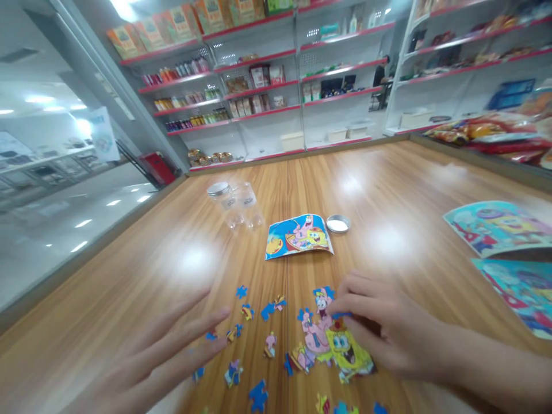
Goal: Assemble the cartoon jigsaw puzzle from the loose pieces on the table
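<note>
A partly joined cartoon puzzle (332, 345) lies on the wooden table (388, 190) near the front edge. My right hand (383, 328) rests beside it, fingertips pinching a small blue puzzle piece (341, 315) at the cluster's upper edge. My left hand (168, 351) hovers flat with fingers stretched out, holding nothing, its fingertips close to loose blue pieces (235, 332). Several more loose pieces (259, 395) are scattered between the hands. A reference picture card (299, 236) lies further back.
Two clear plastic jars (235, 201) lie behind the card, with a round metal lid (338, 223) to its right. Two more cartoon picture sheets (495, 227) sit at the right edge. Shop shelves with goods (259, 75) line the back wall.
</note>
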The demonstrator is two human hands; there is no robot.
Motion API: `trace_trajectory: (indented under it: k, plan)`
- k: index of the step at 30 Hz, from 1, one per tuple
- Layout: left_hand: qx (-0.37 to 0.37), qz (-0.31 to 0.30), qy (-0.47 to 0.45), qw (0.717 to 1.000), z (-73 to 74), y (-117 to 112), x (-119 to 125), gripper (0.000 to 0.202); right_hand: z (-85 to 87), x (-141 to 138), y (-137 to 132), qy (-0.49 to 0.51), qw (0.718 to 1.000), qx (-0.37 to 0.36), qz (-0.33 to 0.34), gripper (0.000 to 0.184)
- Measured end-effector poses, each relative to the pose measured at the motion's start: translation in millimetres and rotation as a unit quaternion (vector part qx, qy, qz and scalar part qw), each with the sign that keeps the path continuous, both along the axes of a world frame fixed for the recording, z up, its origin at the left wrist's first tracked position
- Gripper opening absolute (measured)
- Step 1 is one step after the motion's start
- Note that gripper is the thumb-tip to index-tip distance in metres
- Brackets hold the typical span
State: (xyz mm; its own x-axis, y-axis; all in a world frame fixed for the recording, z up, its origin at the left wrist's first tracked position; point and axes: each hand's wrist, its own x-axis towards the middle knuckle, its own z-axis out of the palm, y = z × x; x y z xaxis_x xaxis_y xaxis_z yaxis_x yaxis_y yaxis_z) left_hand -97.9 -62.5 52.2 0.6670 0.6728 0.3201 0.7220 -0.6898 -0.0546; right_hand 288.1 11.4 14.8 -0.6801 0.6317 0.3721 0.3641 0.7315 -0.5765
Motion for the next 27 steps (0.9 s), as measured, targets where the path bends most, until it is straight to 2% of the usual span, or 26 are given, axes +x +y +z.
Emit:
trace_trajectory:
  k: [3, 6, 10, 12, 16, 19, 21, 23, 25, 27]
  plan:
    - [-0.042, -0.031, 0.031, 0.998, 1.4, -5, -5, 0.059, 4.3, 1, 1, 0.023, 1.000, -0.010, 0.011, 0.038]
    - [-0.061, -0.074, 0.047, 0.994, 1.6, -7, 1, 0.053, 9.6, 4, 1, 0.007, 0.999, 0.000, 0.044, 0.047]
    - [-0.012, -0.156, 0.075, 0.985, -6.7, -4, 30, 0.045, 13.4, 4, -1, -0.064, 0.994, 0.016, 0.083, 0.049]
    - [0.016, -0.166, 0.085, 0.982, -14.0, -4, 48, 0.044, 13.4, 2, -2, -0.085, 0.993, 0.009, 0.082, 0.051]
    - [0.049, -0.167, 0.082, 0.981, -28.8, -6, 72, 0.049, 12.9, -2, -3, -0.096, 0.994, 0.007, 0.048, 0.047]
    - [0.066, -0.149, 0.077, 0.984, -36.7, -5, 73, 0.052, 12.1, -4, -4, -0.096, 0.995, 0.012, 0.036, 0.046]
    - [0.075, -0.135, 0.073, 0.985, -40.4, -4, 68, 0.054, 10.6, -4, -3, -0.063, 0.998, 0.012, 0.029, 0.044]
    - [0.080, -0.125, 0.071, 0.986, -43.6, -1, 62, 0.054, 8.0, -3, 0, 0.018, 0.999, 0.024, -0.012, 0.035]
    - [0.084, -0.121, 0.072, 0.986, -46.7, 1, 58, 0.050, 4.5, 0, 4, 0.099, 0.990, 0.048, -0.083, 0.027]
    - [0.082, -0.115, 0.080, 0.987, -50.0, 3, 56, 0.046, 0.8, 3, 10, 0.116, 0.983, 0.052, -0.133, 0.027]
